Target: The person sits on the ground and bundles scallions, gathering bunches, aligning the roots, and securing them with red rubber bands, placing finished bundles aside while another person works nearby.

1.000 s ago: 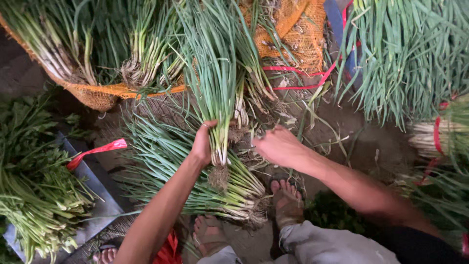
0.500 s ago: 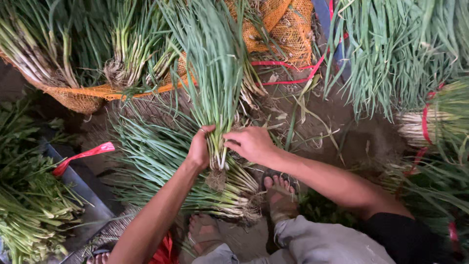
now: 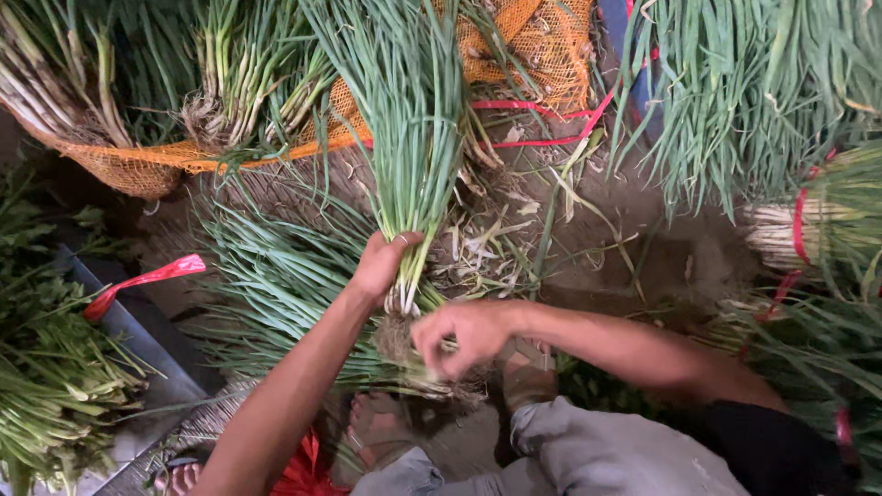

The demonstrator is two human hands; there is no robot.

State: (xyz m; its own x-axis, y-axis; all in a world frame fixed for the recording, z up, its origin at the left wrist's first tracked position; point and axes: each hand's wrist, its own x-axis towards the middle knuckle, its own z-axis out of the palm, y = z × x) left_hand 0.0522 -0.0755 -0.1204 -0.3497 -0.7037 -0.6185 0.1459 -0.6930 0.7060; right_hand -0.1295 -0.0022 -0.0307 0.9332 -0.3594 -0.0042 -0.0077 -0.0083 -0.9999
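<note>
Heaps of green onions (image 3: 763, 101) lie on the dirt ground (image 3: 643, 248), reaching its far and right edges; some sit on orange netting (image 3: 542, 46). Leafy greens (image 3: 46, 395) fill the left edge. At the middle, your left hand (image 3: 381, 266) has its fingers clamped around an upright bunch of green onions (image 3: 413, 138) just above the roots. Your right hand (image 3: 464, 335) pinches at the root end (image 3: 397, 338), fingers closed together on it. A red tie (image 3: 147, 280) lies left.

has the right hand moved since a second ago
Yes. The right hand has come down from beside the held bunch of green onions to its root end, nearer the bare foot on the ground.
</note>
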